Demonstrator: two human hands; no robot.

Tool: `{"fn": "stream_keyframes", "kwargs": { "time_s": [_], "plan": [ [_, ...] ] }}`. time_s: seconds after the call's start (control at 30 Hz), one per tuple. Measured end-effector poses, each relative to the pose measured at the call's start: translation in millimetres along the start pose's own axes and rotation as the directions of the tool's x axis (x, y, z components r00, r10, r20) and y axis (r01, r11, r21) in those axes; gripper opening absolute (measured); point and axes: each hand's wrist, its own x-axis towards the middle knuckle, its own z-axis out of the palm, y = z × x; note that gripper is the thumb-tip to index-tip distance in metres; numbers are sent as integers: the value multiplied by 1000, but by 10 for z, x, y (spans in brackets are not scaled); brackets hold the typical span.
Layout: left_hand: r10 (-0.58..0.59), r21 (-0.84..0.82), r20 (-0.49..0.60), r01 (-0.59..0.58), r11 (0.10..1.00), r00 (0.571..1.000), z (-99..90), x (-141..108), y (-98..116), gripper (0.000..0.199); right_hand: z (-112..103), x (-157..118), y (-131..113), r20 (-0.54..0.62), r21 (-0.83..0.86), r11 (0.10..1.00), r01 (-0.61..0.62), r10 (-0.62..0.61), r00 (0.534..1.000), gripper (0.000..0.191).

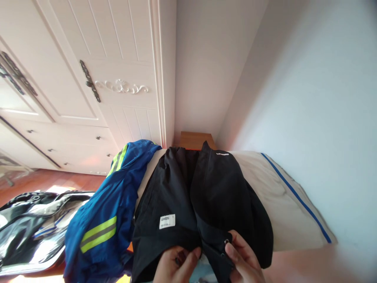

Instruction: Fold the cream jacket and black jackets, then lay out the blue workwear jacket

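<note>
A black jacket [226, 188] lies spread over a pale cushioned surface in the middle of the view, its two front edges partly apart. A white label patch [167, 221] is on its left part, and small white lettering sits near the top right. My left hand [178, 264] is closed in a pinch on the jacket's left edge near the bottom. With my right hand [243, 259] I grip the other edge, thumb and fingertips beside a round metal snap button [226, 241]. A second snap shows just below it. The fabric between my fingers is partly hidden.
Left of the jacket lies a blue garment [118, 196] with yellow-green and grey reflective bands. An open suitcase [38, 232] with packed things rests on the floor at left. White wardrobe doors [123, 55] stand behind, and a wall [318, 118] bounds the right.
</note>
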Motion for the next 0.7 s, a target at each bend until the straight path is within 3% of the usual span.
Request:
{"fn": "stream_keyframes", "kwargs": {
  "time_s": [0.1, 0.2, 0.37, 0.5, 0.7],
  "plan": [
    [-21, -112, -22, 18, 993, 1000, 10, -5, 175, 54, -9, -35, -4, -74, 2, 999, 45, -45, 996, 34],
    [-29, -173, -130, 6, 985, 991, 5, -29, 347, 54, 85, -3, -42, -132, -7, 994, 113, -113, 985, 36],
    [11, -264, -205, -66, 962, 979, 31, -54, 503, 47, 298, 128, -34, -103, -54, 987, 155, -159, 982, 31],
    [40, -245, -231, -98, 965, 972, 78, -50, 534, 44, 386, 163, 25, -120, -14, 988, 154, -155, 981, 28],
    [129, -137, -347, -187, 973, 929, 162, -95, 508, 38, 318, 144, 104, -185, -34, 973, 229, -232, 955, 24]
  ]
}}
